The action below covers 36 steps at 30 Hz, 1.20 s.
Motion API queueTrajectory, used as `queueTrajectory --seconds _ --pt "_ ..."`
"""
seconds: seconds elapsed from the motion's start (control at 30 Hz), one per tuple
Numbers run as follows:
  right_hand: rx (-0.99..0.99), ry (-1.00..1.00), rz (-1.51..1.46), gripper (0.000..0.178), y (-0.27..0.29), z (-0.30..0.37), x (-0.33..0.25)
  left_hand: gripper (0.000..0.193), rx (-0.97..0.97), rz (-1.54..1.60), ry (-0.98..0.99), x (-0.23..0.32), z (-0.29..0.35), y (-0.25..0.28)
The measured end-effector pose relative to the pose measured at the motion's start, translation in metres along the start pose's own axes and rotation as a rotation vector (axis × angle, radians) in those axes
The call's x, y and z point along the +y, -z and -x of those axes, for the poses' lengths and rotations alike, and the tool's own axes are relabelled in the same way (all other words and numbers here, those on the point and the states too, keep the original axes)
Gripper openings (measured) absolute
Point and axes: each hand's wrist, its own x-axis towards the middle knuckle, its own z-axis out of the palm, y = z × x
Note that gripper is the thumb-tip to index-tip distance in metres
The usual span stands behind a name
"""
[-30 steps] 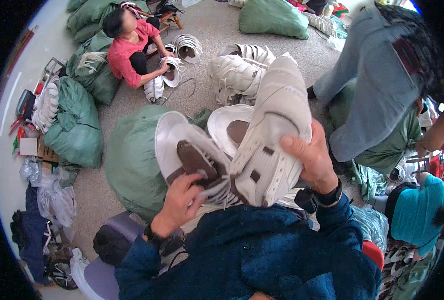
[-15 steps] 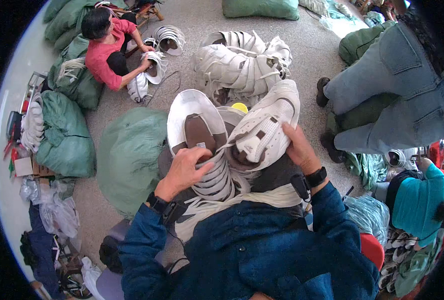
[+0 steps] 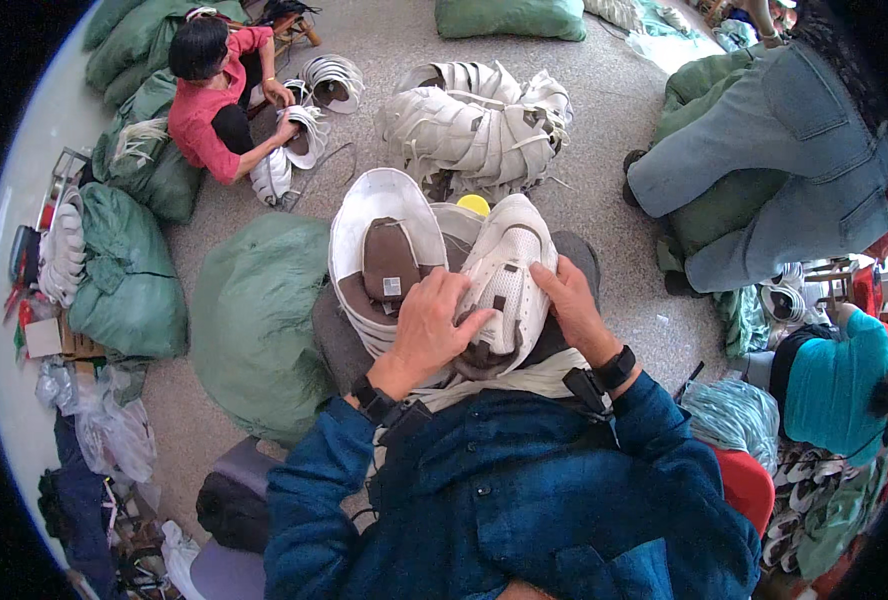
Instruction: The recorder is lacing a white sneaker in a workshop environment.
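Over my lap a white mesh shoe upper (image 3: pixel 512 262) with brown patches stands with its toe pointing away from me. My left hand (image 3: pixel 430 322) grips its near left side, thumb over the opening. My right hand (image 3: pixel 574 312) holds the right edge, its thumb on top and most of its fingers hidden under it. Left of it leans a nested stack of white shoe uppers (image 3: pixel 348 245) with a brown inside and a small white label. A bundle of pale laces (image 3: pixel 554 368) lies across my lap, partly behind my hands.
Bound bundles of white uppers (image 3: pixel 479 125) lie on the floor ahead. A green sack (image 3: pixel 259 325) sits to my left. A co-worker in red (image 3: pixel 209 110) handles uppers at far left. Someone in jeans (image 3: pixel 764 170) stands at right, near a person in teal (image 3: pixel 834 390).
The shoe upper has turned from a tilt to nearly straight and come slightly toward me. My left hand has moved from the stack onto it. The person in jeans has shifted.
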Motion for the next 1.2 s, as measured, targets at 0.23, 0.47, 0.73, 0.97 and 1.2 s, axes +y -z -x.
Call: queueTrajectory --seconds 0.23,0.47,0.73,0.97,1.2 --pt "0.036 0.095 0.906 0.077 -0.015 0.065 -0.039 0.021 0.157 -0.216 -0.117 -0.003 0.007 -0.017" --pt "-0.098 0.52 1.152 0.086 -0.015 0.05 -0.008 0.031 0.221 -0.104 -0.189 -0.007 0.031 -0.022" --pt "-0.199 0.105 0.985 0.07 0.002 0.047 -0.017 0.044 0.046 -0.201 -0.186 -0.015 0.031 -0.021" --pt "-0.038 0.381 0.831 0.022 0.011 0.014 -0.014 0.041 0.052 -0.146 -0.214 -0.004 0.029 -0.022" --pt "-0.262 0.27 0.775 0.011 0.013 -0.016 -0.025 0.065 -0.092 -0.15 -0.255 -0.015 0.046 0.001"
